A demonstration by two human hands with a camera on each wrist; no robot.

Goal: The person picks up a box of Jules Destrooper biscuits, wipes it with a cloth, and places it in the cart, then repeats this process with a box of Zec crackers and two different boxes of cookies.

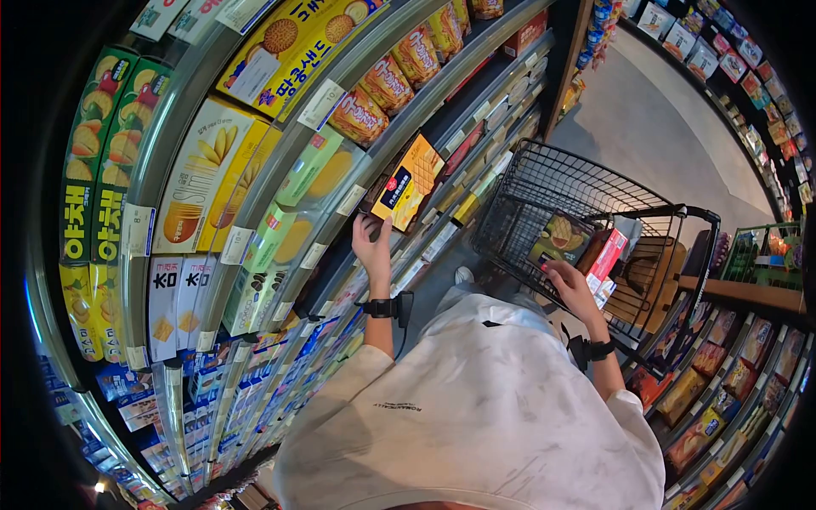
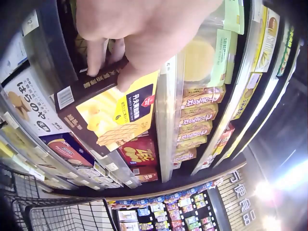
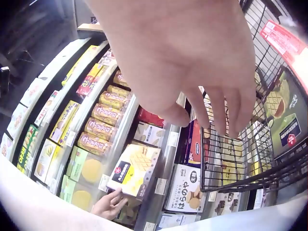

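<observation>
My left hand (image 1: 371, 246) grips one end of a yellow and dark brown waffle biscuit box (image 1: 414, 183) at a shelf. In the left wrist view, the thumb lies at the edge of the box's printed face (image 2: 120, 115), with fingers against its dark side. Over the near side of a black wire shopping cart (image 1: 716, 234), my right hand (image 1: 574, 285) hangs with loosely bent fingers and holds nothing. Below and beside it in the cart are a dark green biscuit box (image 1: 559, 240) and a red and white box (image 1: 605, 255).
Shelves of packaged biscuits rise along the left, with orange snack packs (image 1: 387, 85) and green biscuit boxes (image 1: 310, 170) near the held box. A white biscuit box (image 3: 184, 187) stands on a shelf by the cart. More snack shelves (image 1: 714, 365) line the right side. Grey floor (image 1: 663, 102) lies beyond the cart.
</observation>
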